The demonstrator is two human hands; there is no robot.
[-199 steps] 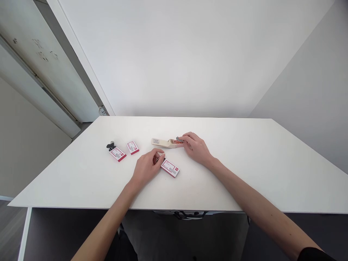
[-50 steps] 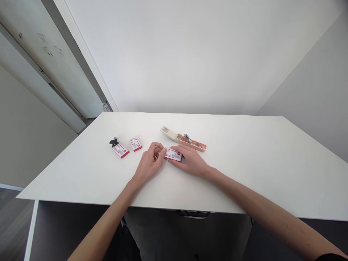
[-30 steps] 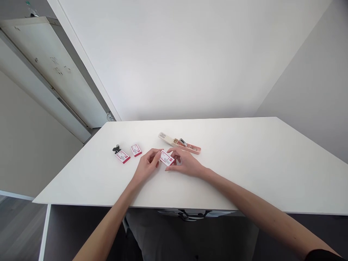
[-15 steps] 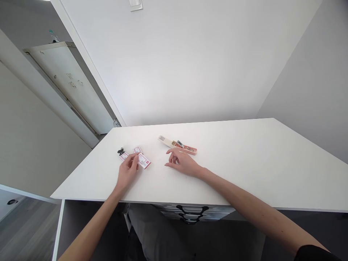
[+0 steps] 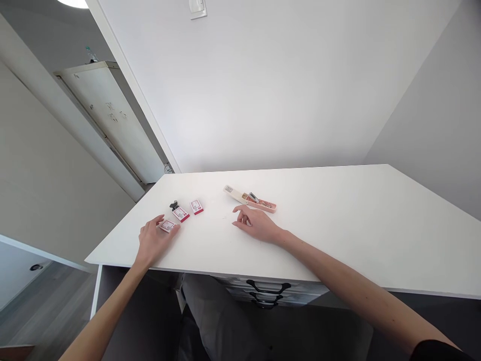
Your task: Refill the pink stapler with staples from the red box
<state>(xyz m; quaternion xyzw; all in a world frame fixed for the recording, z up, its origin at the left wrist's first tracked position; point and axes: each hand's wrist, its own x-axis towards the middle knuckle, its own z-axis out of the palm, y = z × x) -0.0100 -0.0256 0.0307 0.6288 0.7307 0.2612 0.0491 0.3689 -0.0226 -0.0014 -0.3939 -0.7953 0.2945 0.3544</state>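
Note:
My left hand (image 5: 153,240) is over the left part of the white tabletop, fingers and thumb spread around a small white-and-red box (image 5: 167,226). The box lies flat; whether the fingertips touch it I cannot be sure. Just beyond it are a second white-and-red box (image 5: 181,214) and a third one (image 5: 196,206), with a black binder clip (image 5: 174,205) beside the second. My right hand (image 5: 257,224) rests on the table with bent, parted fingers and holds nothing. Behind its fingertips lies a slim cream-and-pink case (image 5: 235,194), open, with small metal items (image 5: 254,197) in its pink half.
The white tabletop (image 5: 338,215) meets a white wall at the back. Drawers with black handles (image 5: 268,287) and my grey-clad leg (image 5: 221,316) are below its front edge. A doorway with a pale cabinet (image 5: 108,115) stands at the left.
My left hand has moved left and toward me with the box it was holding, and its fingers have spread. The view has shifted slightly; my right hand keeps its pose.

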